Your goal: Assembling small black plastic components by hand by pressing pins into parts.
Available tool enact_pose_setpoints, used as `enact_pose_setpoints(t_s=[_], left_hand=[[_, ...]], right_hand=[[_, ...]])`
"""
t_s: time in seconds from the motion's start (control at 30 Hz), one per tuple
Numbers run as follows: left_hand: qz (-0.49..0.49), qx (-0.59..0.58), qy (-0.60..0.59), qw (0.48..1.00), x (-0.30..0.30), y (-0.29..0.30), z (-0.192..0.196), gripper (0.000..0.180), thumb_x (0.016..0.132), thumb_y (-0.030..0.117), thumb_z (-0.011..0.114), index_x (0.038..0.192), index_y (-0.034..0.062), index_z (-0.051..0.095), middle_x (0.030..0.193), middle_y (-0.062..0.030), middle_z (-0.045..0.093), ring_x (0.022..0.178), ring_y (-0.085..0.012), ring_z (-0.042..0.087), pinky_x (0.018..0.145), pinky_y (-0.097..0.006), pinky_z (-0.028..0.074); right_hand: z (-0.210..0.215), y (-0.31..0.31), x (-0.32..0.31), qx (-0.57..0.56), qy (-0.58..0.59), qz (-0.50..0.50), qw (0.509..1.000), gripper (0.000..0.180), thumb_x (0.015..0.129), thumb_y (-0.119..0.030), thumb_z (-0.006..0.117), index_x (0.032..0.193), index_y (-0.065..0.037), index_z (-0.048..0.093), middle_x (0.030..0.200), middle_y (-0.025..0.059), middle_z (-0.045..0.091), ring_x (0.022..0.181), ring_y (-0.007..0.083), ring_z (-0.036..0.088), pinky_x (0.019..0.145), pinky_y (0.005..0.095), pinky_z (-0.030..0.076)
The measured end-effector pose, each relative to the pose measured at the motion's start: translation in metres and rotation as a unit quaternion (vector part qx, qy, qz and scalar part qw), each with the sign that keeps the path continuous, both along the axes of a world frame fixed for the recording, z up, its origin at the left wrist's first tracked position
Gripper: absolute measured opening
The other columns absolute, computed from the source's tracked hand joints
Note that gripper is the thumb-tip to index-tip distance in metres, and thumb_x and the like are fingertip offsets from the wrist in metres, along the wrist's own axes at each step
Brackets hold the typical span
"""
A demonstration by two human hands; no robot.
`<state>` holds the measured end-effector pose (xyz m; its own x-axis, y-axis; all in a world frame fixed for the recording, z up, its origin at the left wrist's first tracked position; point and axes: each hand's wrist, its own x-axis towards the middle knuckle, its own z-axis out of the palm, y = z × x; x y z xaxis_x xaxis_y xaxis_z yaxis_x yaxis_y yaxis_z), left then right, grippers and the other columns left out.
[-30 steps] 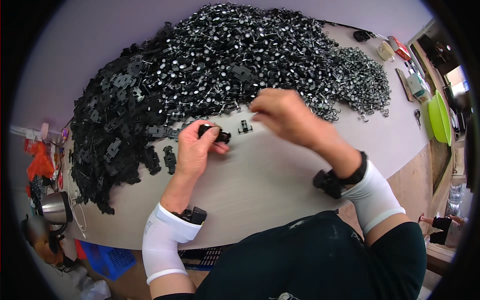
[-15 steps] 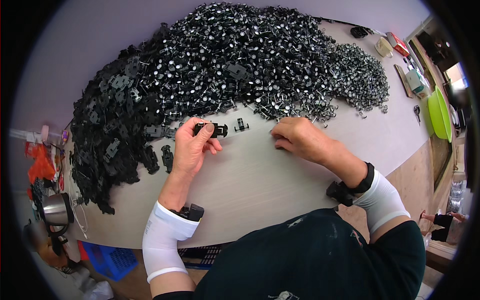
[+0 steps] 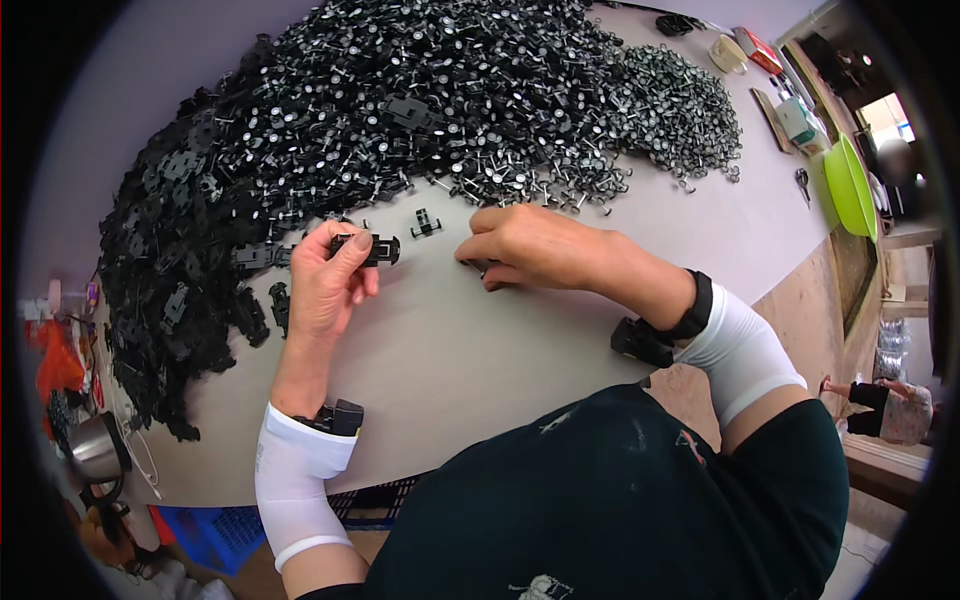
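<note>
My left hand pinches a black plastic toy car chassis between thumb and fingers, held just above the table. To its right, my right hand is closed, its fingertips pressed together and pointing toward the chassis. Something dark shows at those fingertips, too hidden to name. A small black piece with wheels lies on the table between the hands, touched by neither. Beyond the hands rises a large heap of small wheel-and-axle sets. At the left it runs into a heap of black chassis parts.
Silvery axle sets form a smaller heap at the far right. Scissors, a green basin and a cup are along the right side. A metal kettle and blue crate are at the left. Another person appears far right.
The whole view has shifted as my head moved. My right hand has come closer to the chassis in my left hand. The small wheeled piece stays on the table.
</note>
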<state>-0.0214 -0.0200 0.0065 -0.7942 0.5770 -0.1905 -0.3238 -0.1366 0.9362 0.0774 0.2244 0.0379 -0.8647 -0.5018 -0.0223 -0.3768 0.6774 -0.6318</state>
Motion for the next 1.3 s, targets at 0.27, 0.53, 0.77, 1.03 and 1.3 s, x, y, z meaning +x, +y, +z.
enact_pose_setpoints(t_s=[0.27, 0.53, 0.77, 1.03, 1.3], left_hand=[[0.017, 0.039, -0.044, 0.998, 0.009, 0.004, -0.007, 0.014, 0.087, 0.011, 0.065, 0.08, 0.0034, 0.055, 0.068, -0.0048, 0.058, 0.047, -0.0121, 0.056, 0.035, -0.02, 0.035], [0.049, 0.052, -0.047, 0.996, 0.015, 0.004, -0.006, 0.016, 0.088, 0.012, 0.063, 0.079, 0.0032, 0.054, 0.069, -0.0062, 0.058, 0.048, -0.0119, 0.055, 0.037, -0.019, 0.034], [0.033, 0.081, -0.095, 0.992, 0.012, 0.003, -0.006, 0.018, 0.09, 0.019, 0.062, 0.079, 0.0076, 0.052, 0.073, -0.0044, 0.058, 0.052, -0.0122, 0.054, 0.037, -0.018, 0.032], [0.038, 0.1, -0.099, 0.989, 0.026, -0.002, -0.003, 0.017, 0.086, 0.014, 0.066, 0.09, 0.0029, 0.053, 0.076, -0.0073, 0.059, 0.054, -0.0149, 0.058, 0.042, -0.022, 0.039], [0.041, 0.156, -0.055, 0.985, 0.024, -0.009, -0.008, 0.043, 0.085, 0.005, 0.065, 0.123, -0.0017, 0.047, 0.101, -0.0131, 0.06, 0.063, -0.0145, 0.06, 0.049, -0.02, 0.046]], right_hand=[[-0.016, -0.018, -0.005, -0.096, 0.135, -0.084, 0.983, 0.033, 0.07, -0.006, 0.074, 0.1, 0.0, 0.061, 0.082, 0.0103, 0.057, 0.069, 0.0253, 0.059, 0.059, 0.034, 0.049], [-0.025, -0.058, -0.026, -0.173, 0.155, -0.163, 0.959, 0.028, 0.068, -0.006, 0.073, 0.094, 0.0, 0.062, 0.081, 0.0123, 0.059, 0.069, 0.0288, 0.06, 0.059, 0.0374, 0.049], [-0.029, -0.064, -0.031, -0.182, 0.161, -0.172, 0.954, 0.027, 0.066, -0.004, 0.073, 0.091, 0.0, 0.061, 0.079, 0.0125, 0.058, 0.067, 0.0301, 0.06, 0.057, 0.0373, 0.049], [-0.035, -0.067, -0.033, -0.233, 0.212, -0.145, 0.938, 0.034, 0.066, -0.002, 0.076, 0.097, 0.0, 0.062, 0.071, 0.0079, 0.055, 0.06, 0.0189, 0.055, 0.05, 0.0301, 0.045], [-0.017, -0.046, -0.039, -0.224, 0.124, -0.116, 0.96, 0.034, 0.076, -0.008, 0.07, 0.107, 0.001, 0.061, 0.079, 0.0098, 0.06, 0.069, 0.0166, 0.058, 0.062, 0.0295, 0.048]])
